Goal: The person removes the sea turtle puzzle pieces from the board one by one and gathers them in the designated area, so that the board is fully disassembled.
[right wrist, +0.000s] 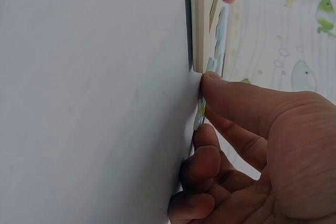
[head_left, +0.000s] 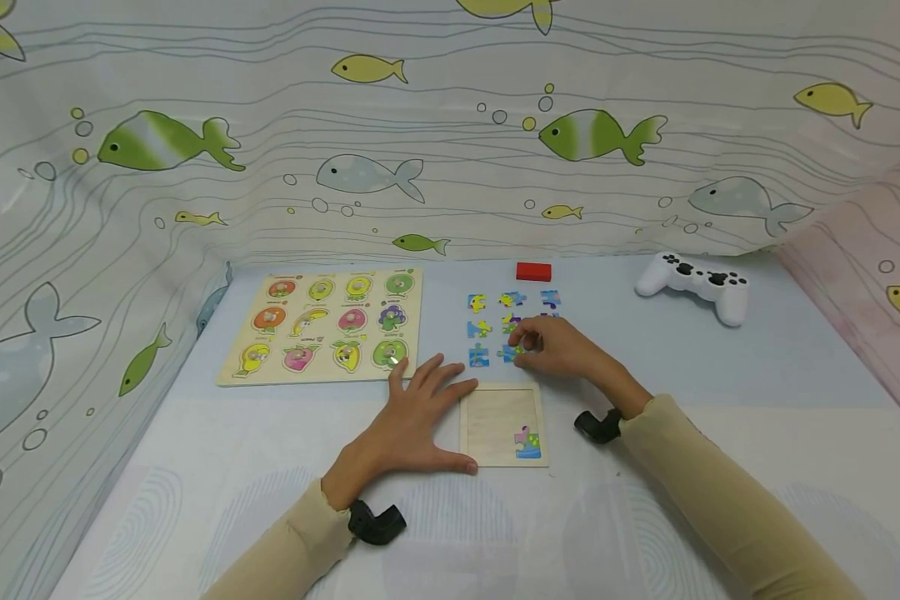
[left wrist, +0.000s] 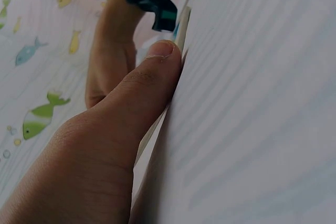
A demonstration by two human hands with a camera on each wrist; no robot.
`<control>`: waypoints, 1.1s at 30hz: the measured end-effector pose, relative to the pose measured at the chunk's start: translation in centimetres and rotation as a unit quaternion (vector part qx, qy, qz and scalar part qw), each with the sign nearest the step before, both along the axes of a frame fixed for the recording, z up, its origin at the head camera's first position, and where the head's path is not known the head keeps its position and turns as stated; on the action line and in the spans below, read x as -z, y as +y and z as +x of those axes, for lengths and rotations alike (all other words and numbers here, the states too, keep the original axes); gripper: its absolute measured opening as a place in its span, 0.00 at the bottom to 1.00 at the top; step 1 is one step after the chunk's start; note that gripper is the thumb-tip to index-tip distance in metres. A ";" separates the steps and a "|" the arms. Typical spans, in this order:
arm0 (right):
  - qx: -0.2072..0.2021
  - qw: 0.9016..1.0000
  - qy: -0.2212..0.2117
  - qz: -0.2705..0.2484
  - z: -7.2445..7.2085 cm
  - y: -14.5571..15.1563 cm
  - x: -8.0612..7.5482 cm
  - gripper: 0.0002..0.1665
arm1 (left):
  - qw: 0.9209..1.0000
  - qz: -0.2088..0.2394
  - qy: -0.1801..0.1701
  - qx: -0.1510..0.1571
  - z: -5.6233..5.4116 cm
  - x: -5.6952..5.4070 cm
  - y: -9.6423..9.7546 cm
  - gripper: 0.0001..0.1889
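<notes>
A shallow wooden puzzle tray (head_left: 502,408) lies on the table, with one pink, green and blue jigsaw piece (head_left: 528,444) in its near right corner. My left hand (head_left: 412,421) is spread along the tray's left side, the thumb and a finger touching its edge; in the left wrist view the thumb (left wrist: 152,77) rests against that edge. Beyond the tray, several loose jigsaw pieces (head_left: 478,357) lie in rows. My right hand (head_left: 558,348) pinches one jigsaw piece (right wrist: 200,113) at the table surface between thumb and fingers. The hand partly hides the pieces behind it.
To the left is a wooden fruit puzzle board (head_left: 318,333), its near right corner by my left fingertips. A red block (head_left: 533,272) sits behind the loose pieces. A white game controller (head_left: 696,283) lies at the back right. Fish-patterned cloth (head_left: 450,125) walls the table's back and sides.
</notes>
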State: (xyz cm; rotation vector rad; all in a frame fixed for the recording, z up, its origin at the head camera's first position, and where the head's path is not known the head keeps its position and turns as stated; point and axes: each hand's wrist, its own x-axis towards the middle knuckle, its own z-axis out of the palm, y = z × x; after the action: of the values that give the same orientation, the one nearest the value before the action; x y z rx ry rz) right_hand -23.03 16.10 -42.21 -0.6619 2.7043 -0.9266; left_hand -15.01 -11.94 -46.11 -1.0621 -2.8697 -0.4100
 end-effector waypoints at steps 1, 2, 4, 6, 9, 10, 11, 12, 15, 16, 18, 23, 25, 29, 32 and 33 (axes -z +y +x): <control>0.000 1.000 0.002 0.000 0.0 0.0 0.0 0.14 | 1.000 0.001 0.000 0.000 0.0 0.0 0.0 0.57; 0.000 1.000 0.003 0.000 0.0 0.0 0.0 0.14 | 1.000 0.001 0.000 0.001 0.0 0.0 0.0 0.57; 0.004 1.000 0.003 -0.003 0.0 0.1 0.1 0.15 | 1.000 0.001 0.000 0.001 0.0 0.0 0.0 0.57; 0.010 1.000 0.002 -0.009 0.1 0.3 0.2 0.15 | 1.000 0.000 0.000 0.002 0.0 0.1 0.0 0.57; 0.018 1.000 0.001 -0.022 0.4 0.7 0.3 0.15 | 1.000 -0.001 0.002 0.003 0.0 0.1 0.1 0.57; 0.018 1.000 0.002 -0.025 0.5 0.8 0.4 0.15 | 1.000 0.000 0.004 0.004 0.0 0.1 0.1 0.57; 0.017 0.999 0.004 -0.029 0.6 1.0 0.4 0.15 | 1.000 -0.001 0.005 0.003 0.0 0.1 0.1 0.57; 0.014 0.999 0.005 -0.033 0.7 1.1 0.4 0.14 | 1.000 -0.002 0.006 0.003 0.0 0.1 0.1 0.57; -0.003 0.999 -0.004 -0.043 1.1 1.6 0.4 0.14 | 1.000 -0.003 0.005 0.002 -0.1 0.0 0.0 0.57; -0.012 0.999 -0.009 -0.048 1.3 1.8 0.4 0.14 | 1.000 -0.004 0.005 0.000 -0.1 0.0 0.0 0.57; -0.028 0.998 -0.022 -0.057 1.8 2.0 0.3 0.15 | 1.000 -0.005 0.004 0.000 -0.1 -0.1 0.0 0.58; -0.067 0.995 -0.036 -0.064 2.8 2.2 0.0 0.15 | 1.000 -0.004 0.008 0.001 -0.1 -0.2 -0.1 0.57; -0.080 0.994 -0.038 -0.059 3.1 2.1 0.0 0.14 | 1.000 -0.005 0.010 0.001 -0.1 -0.2 -0.1 0.57; -0.107 0.992 -0.040 -0.047 3.6 2.0 -0.1 0.15 | 1.000 -0.006 0.007 0.000 -0.1 -0.1 -0.1 0.57; -0.123 0.991 -0.040 -0.038 4.1 1.9 -0.2 0.16 | 1.000 -0.003 0.003 -0.001 -0.1 -0.1 0.0 0.57; -0.127 0.990 -0.040 -0.034 4.2 1.9 -0.2 0.16 | 1.000 -0.003 0.002 -0.001 -0.1 -0.1 0.0 0.57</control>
State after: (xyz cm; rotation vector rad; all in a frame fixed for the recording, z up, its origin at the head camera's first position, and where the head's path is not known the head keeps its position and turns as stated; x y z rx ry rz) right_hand -18.79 18.03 -42.01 -0.9376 2.4548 -0.9602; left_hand -15.07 -11.89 -46.04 -1.0598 -2.8696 -0.4001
